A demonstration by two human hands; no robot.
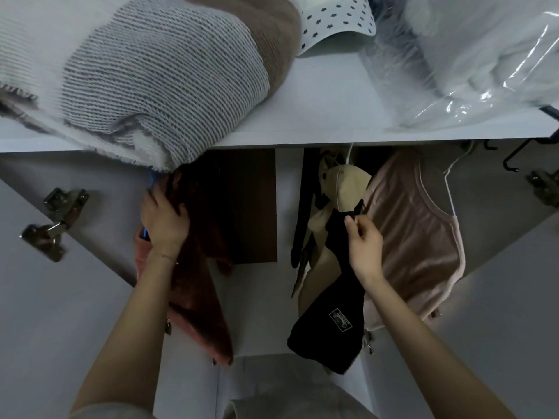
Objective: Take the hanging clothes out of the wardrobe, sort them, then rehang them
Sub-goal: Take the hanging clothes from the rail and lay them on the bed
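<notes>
Black garment (pixel 329 322) hangs lengthwise below the right hand (pixel 364 246), whose grip pinches its top, while the left hand (pixel 165 225) grips a rust-red garment (pixel 199 282).

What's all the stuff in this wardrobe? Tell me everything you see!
shelf: one, white, across the top
knit sweater: one, grey and white, shelf left
brown sweater: one, brown, shelf behind it
cap: one, white with dark stars, shelf middle
plastic bag: one, clear, shelf right
red garment: one, dark red, hanging left
beige garment: one, beige, hanging middle
black garment: one, black, before the beige one
pink top: one, pink, hanging right
hangers: two, white, holding beige garment and pink top
hinges: two, silver, one each side
left hand: one, grips red garment
right hand: one, pinches black garment
</notes>
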